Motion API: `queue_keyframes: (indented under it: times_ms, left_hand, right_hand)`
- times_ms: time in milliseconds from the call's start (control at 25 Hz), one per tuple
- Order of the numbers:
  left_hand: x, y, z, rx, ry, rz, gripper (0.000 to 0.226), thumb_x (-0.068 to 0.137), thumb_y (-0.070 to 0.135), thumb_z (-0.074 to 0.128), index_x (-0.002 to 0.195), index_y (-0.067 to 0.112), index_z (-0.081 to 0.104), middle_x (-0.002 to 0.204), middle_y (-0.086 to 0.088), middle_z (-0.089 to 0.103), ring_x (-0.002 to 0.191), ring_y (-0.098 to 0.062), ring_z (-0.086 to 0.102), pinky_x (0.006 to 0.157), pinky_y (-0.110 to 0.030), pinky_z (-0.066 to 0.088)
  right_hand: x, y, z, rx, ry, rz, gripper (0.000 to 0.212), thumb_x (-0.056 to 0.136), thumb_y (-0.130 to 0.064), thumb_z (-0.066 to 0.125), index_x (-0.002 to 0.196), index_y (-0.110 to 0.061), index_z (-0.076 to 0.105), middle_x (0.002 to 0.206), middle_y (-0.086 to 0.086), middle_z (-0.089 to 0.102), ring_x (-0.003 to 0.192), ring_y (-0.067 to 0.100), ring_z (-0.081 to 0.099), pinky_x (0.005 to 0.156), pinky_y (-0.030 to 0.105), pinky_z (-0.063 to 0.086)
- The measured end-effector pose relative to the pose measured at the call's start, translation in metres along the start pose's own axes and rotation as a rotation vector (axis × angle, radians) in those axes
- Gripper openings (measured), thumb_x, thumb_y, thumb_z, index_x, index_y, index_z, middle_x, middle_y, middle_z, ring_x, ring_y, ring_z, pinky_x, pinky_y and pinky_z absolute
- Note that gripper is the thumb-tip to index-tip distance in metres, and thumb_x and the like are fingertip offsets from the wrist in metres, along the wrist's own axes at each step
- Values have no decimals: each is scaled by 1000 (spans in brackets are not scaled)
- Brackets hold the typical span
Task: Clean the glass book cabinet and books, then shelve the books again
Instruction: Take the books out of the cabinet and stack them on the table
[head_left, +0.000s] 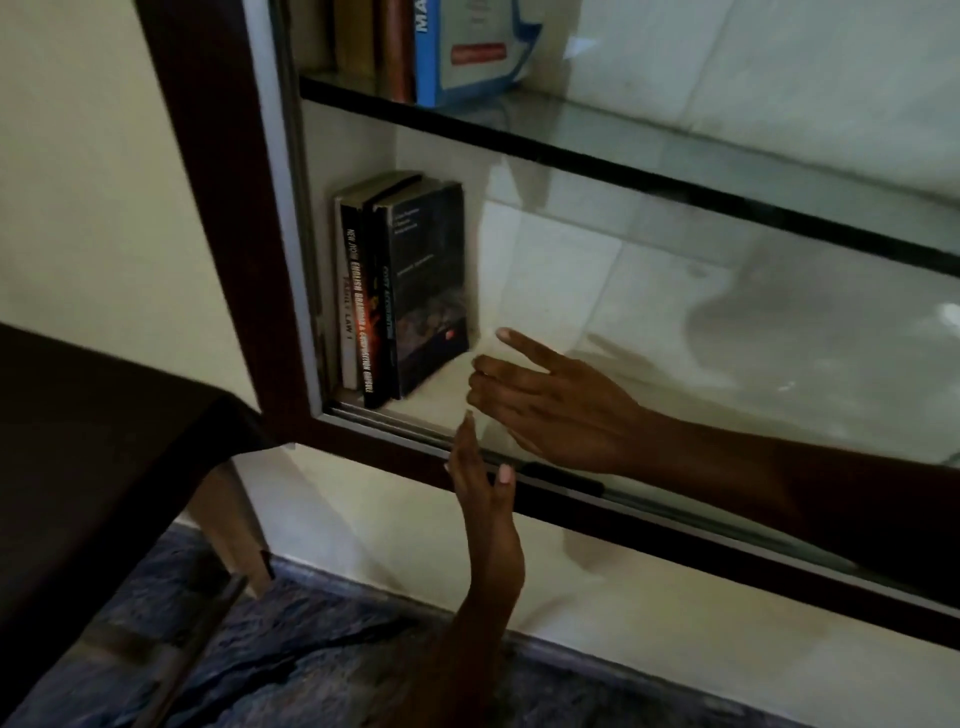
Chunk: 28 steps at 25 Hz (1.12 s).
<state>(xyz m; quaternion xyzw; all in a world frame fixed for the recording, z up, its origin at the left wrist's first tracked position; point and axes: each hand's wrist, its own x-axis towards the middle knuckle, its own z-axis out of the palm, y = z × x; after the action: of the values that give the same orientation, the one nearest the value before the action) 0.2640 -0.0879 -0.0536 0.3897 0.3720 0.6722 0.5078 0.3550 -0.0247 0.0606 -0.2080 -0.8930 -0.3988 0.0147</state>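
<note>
Standing unpropped at ctr-left of frame, books (410, 291) could be toppled if bumped by the right hand (561, 410), fingers spread, empty; left hand (483, 499) below, flat, empty.

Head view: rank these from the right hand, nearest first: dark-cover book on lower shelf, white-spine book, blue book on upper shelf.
1. dark-cover book: lower shelf, just left of the right hand.
2. white-spine book: same row, at the cabinet's left end.
3. blue book: upper shelf, well above.
</note>
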Motion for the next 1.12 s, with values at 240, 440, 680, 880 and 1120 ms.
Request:
queue_keyframes:
  times_ms: [240, 440, 680, 880, 1120]
  left_hand:
    - [-44, -18, 41, 158, -333, -16, 62, 76, 79, 40, 133, 64, 21, 139, 44, 22, 141, -6, 20, 116, -56, 12]
    - [-45, -13, 42, 301, -400, -56, 63, 77, 69, 46, 133, 49, 25, 145, 29, 26, 141, -13, 22, 115, -51, 21]
    - [6, 57, -38, 500, -225, 161, 40, 86, 40, 57, 123, 28, 45, 123, 17, 48, 110, 21, 44, 91, -2, 37]
    - [60, 105, -143, 568, -3, 111, 30, 93, 5, 50, 117, 22, 56, 109, 9, 61, 97, 3, 61, 79, -11, 49]
    - [95, 107, -186, 530, 7, 40, 31, 94, 11, 50, 121, 24, 55, 114, 4, 63, 100, -10, 63, 82, -22, 51]
  right_hand:
    - [-94, 6, -23, -57, -121, 53, 33, 93, -20, 45, 119, -10, 62, 122, 7, 62, 128, 23, 47, 117, 46, 11]
    - [-110, 7, -22, 7, -58, 90, 30, 91, -22, 50, 114, -11, 65, 119, 7, 64, 126, 23, 48, 117, 46, 15]
    - [-45, -54, -44, 680, 363, 761, 19, 89, -17, 55, 103, -20, 67, 106, -4, 63, 105, 12, 56, 97, 21, 39]
    - [52, -103, -10, 1662, 518, 1432, 19, 91, -14, 58, 102, -28, 65, 107, -11, 67, 100, 5, 61, 89, 29, 51]
    - [134, -66, 40, 1516, 544, 1568, 74, 76, -31, 73, 139, -23, 35, 144, 3, 36, 129, 14, 38, 98, 19, 36]
